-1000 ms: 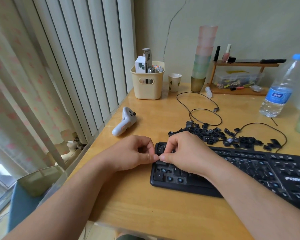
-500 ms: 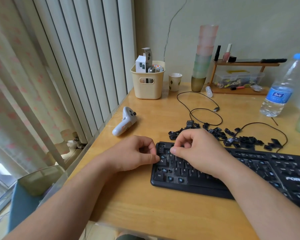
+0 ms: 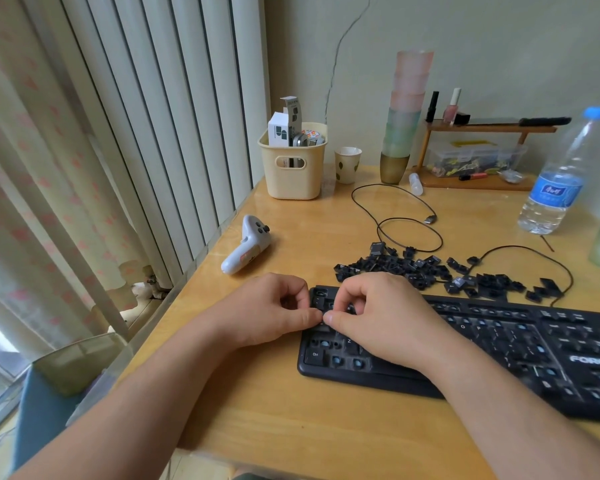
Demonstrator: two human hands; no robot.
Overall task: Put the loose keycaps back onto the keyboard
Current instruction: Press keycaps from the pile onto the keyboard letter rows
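Observation:
A black keyboard [image 3: 499, 351] lies at the front right of the wooden desk, with many bare blue-tipped switches showing. A heap of loose black keycaps [image 3: 430, 268] is spread just behind it. My left hand [image 3: 267, 310] and my right hand [image 3: 385, 320] are over the keyboard's left end with their fingers curled in. The two thumb tips meet and press down on a keycap [image 3: 321, 328] in the left column. Most of that keycap is hidden under the thumbs. The right hand covers the keys beside it.
A white handheld controller [image 3: 245, 245] lies left of the keycaps. A thin black cable [image 3: 409, 223] loops behind the heap. At the back stand a cream basket [image 3: 293, 168], a paper cup [image 3: 347, 164], stacked cups [image 3: 404, 123], a small wooden shelf [image 3: 478, 154] and a water bottle [image 3: 558, 181].
Half a second ago my right hand was further right on the keyboard. It has come back left, so its thumb tip again meets the left thumb. My left hand has barely moved.

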